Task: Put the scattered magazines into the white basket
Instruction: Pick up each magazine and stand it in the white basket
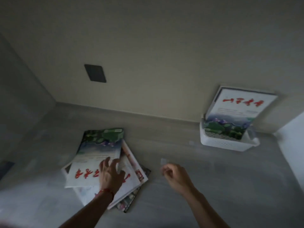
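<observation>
Grey tabletop in dim, blurred light: nearest, the left hand [110, 171] lies spread, fingers apart, on the top magazine [97, 160] of a loose pile; the right hand [175, 176] hovers loosely curled and empty. Lifting one could drag the fanned copies beneath askew. Farther right, the white basket [228, 142] holds upright magazines [236, 112]; how many is hard to tell

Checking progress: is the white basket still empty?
No. A magazine stands upright in the white basket, leaning back against the wall.
</observation>
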